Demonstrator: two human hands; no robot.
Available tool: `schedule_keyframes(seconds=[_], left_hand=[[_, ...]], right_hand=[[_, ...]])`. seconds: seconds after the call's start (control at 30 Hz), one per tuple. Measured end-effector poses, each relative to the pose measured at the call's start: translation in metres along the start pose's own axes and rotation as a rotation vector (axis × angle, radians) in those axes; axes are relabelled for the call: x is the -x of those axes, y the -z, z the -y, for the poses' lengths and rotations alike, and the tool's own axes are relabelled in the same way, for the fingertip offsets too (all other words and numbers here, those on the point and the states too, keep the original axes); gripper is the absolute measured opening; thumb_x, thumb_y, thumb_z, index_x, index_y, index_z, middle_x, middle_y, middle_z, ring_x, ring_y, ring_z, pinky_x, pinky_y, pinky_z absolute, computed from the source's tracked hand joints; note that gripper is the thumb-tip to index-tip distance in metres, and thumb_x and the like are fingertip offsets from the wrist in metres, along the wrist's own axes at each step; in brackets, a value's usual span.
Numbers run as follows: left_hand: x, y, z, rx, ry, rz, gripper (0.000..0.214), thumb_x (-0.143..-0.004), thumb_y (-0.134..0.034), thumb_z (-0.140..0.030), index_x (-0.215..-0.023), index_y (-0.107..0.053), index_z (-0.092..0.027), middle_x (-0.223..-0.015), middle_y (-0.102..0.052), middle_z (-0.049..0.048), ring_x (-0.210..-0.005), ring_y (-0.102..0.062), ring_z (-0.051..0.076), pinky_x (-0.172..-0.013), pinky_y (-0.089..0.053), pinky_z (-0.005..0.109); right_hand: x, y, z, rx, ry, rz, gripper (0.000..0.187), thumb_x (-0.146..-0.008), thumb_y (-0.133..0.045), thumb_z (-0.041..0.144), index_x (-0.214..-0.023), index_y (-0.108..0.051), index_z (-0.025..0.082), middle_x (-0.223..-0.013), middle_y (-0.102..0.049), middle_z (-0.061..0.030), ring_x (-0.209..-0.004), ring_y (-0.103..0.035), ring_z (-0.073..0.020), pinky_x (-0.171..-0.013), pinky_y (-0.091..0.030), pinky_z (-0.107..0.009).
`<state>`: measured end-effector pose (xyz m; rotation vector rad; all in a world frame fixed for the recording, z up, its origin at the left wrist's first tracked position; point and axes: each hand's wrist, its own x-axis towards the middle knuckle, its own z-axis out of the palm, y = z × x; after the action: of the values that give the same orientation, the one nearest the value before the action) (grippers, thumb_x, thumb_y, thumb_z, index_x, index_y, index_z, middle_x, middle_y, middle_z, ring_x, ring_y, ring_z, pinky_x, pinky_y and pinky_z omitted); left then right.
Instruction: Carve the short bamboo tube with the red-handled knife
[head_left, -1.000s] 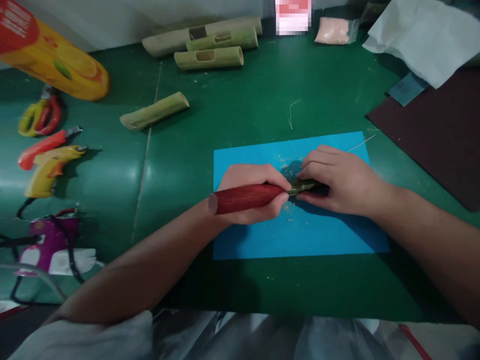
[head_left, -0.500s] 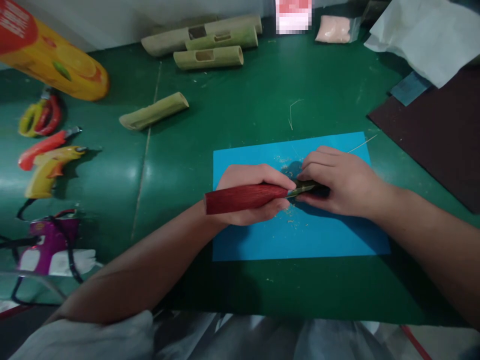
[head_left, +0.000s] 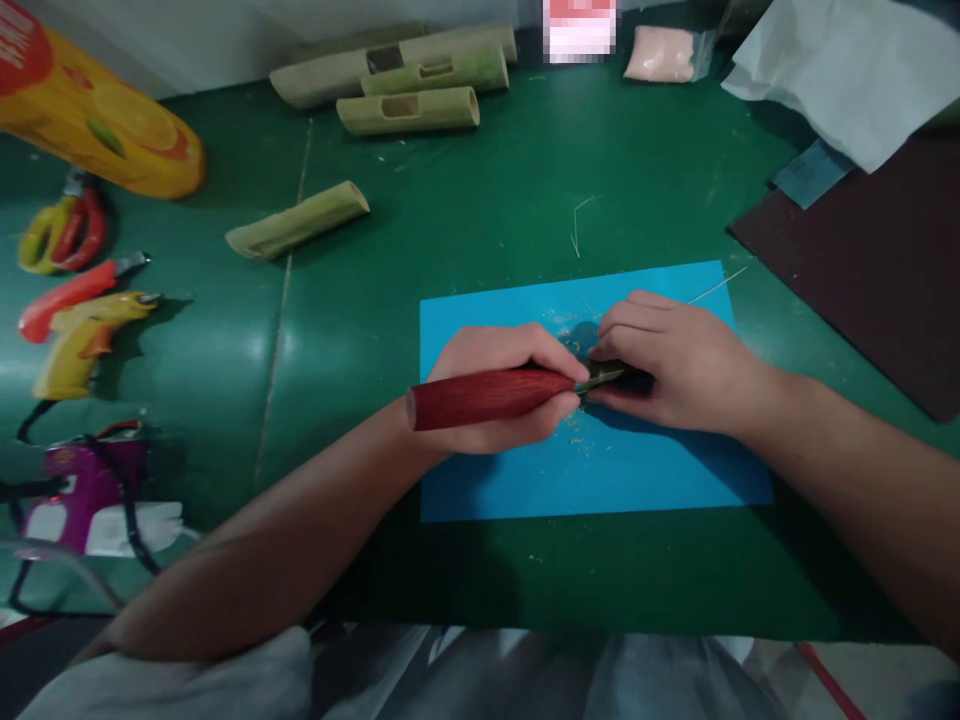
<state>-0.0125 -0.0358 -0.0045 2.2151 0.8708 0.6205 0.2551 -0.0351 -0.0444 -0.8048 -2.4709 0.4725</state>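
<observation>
My left hand (head_left: 499,350) is closed round the dark red wooden handle of a carving knife (head_left: 487,398). Its narrow blade points right, thumb and fingertips pinching near the base. My right hand (head_left: 675,355) curls over a short, dark olive-green piece of bamboo (head_left: 598,368), mostly hidden under the fingers. The blade's tip meets this piece or lies right over it; I cannot tell which. Both hands are above a blue sheet (head_left: 525,490), where pale shavings (head_left: 574,430) lie scattered between them.
A cut bamboo tube (head_left: 300,222) lies at left on the green table (head_left: 480,220), with several notched bamboo tubes (head_left: 409,112) behind. Scissors (head_left: 64,235), a yellow rotary tool (head_left: 94,345) and a purple box with cables (head_left: 90,490) sit far left. A dark board (head_left: 862,270) is right.
The view has shifted slightly, so the table's things appear a little further left. Both hands keep their grips; the knife handle's rear end has tipped a little, showing more of its butt.
</observation>
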Motion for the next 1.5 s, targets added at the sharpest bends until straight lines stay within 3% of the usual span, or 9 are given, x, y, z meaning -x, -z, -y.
schedule_keyframes(seconds=[0.13, 0.23, 0.3, 0.5, 0.9, 1.27, 1.5], left_hand=[[0.004, -0.004, 0.008, 0.018, -0.042, -0.073, 0.024, -0.104, -0.069, -0.047, -0.096, -0.080, -0.027, -0.088, -0.086, 0.0031, -0.070, -0.077, 0.018, -0.070, -0.063, 0.031], [0.008, -0.005, 0.014, 0.076, -0.057, -0.137, 0.036, -0.107, -0.065, -0.060, -0.099, -0.081, -0.029, -0.082, -0.083, 0.0034, -0.067, -0.075, 0.018, -0.066, -0.062, 0.032], [0.009, -0.004, 0.015, 0.078, -0.062, -0.119, 0.039, -0.108, -0.064, -0.064, -0.105, -0.082, -0.030, -0.080, -0.082, 0.0032, -0.067, -0.075, 0.019, -0.067, -0.063, 0.032], [0.005, 0.000, 0.012, 0.050, -0.072, 0.003, 0.037, -0.106, -0.071, -0.062, -0.116, -0.085, -0.030, -0.094, -0.087, 0.0061, -0.078, -0.080, 0.020, -0.074, -0.064, 0.031], [0.003, -0.001, 0.008, 0.059, -0.049, -0.002, 0.038, -0.106, -0.072, -0.062, -0.112, -0.085, -0.027, -0.092, -0.089, 0.0052, -0.073, -0.078, 0.018, -0.073, -0.063, 0.028], [0.003, -0.005, 0.006, -0.002, -0.038, -0.061, 0.019, -0.102, -0.071, -0.042, -0.099, -0.082, -0.028, -0.090, -0.088, 0.0025, -0.071, -0.078, 0.018, -0.072, -0.063, 0.030], [0.007, 0.002, 0.009, 0.086, -0.038, -0.052, 0.042, -0.107, -0.068, -0.068, -0.112, -0.085, -0.029, -0.092, -0.088, 0.0045, -0.071, -0.077, 0.018, -0.068, -0.062, 0.030]], right_hand=[[0.000, 0.000, 0.000, -0.004, -0.004, -0.006, 0.023, -0.108, -0.069, 0.040, -0.094, -0.071, 0.022, -0.097, -0.073, -0.0093, -0.089, -0.062, -0.0254, -0.080, -0.050, -0.039], [-0.001, 0.000, 0.001, -0.018, -0.024, 0.007, 0.023, -0.108, -0.069, 0.041, -0.094, -0.070, 0.023, -0.097, -0.073, -0.0083, -0.089, -0.061, -0.0253, -0.080, -0.049, -0.039], [-0.001, 0.000, 0.001, -0.022, -0.026, 0.010, 0.022, -0.108, -0.069, 0.041, -0.094, -0.070, 0.024, -0.097, -0.073, -0.0081, -0.089, -0.061, -0.0251, -0.080, -0.049, -0.039], [-0.001, 0.000, 0.000, 0.002, -0.001, 0.004, 0.026, -0.111, -0.064, 0.042, -0.095, -0.070, 0.023, -0.097, -0.073, -0.0093, -0.089, -0.062, -0.0256, -0.080, -0.049, -0.039], [-0.001, 0.000, 0.000, 0.012, 0.004, -0.002, 0.027, -0.112, -0.063, 0.043, -0.095, -0.070, 0.023, -0.096, -0.073, -0.0086, -0.089, -0.062, -0.0247, -0.079, -0.049, -0.038], [0.000, -0.001, -0.001, -0.007, -0.010, -0.004, 0.024, -0.108, -0.068, 0.043, -0.094, -0.071, 0.023, -0.096, -0.073, -0.0085, -0.090, -0.062, -0.0255, -0.080, -0.048, -0.039], [-0.001, 0.001, 0.001, 0.004, -0.015, 0.011, 0.022, -0.108, -0.068, 0.040, -0.094, -0.069, 0.024, -0.097, -0.074, -0.0089, -0.090, -0.063, -0.0257, -0.079, -0.050, -0.040]])
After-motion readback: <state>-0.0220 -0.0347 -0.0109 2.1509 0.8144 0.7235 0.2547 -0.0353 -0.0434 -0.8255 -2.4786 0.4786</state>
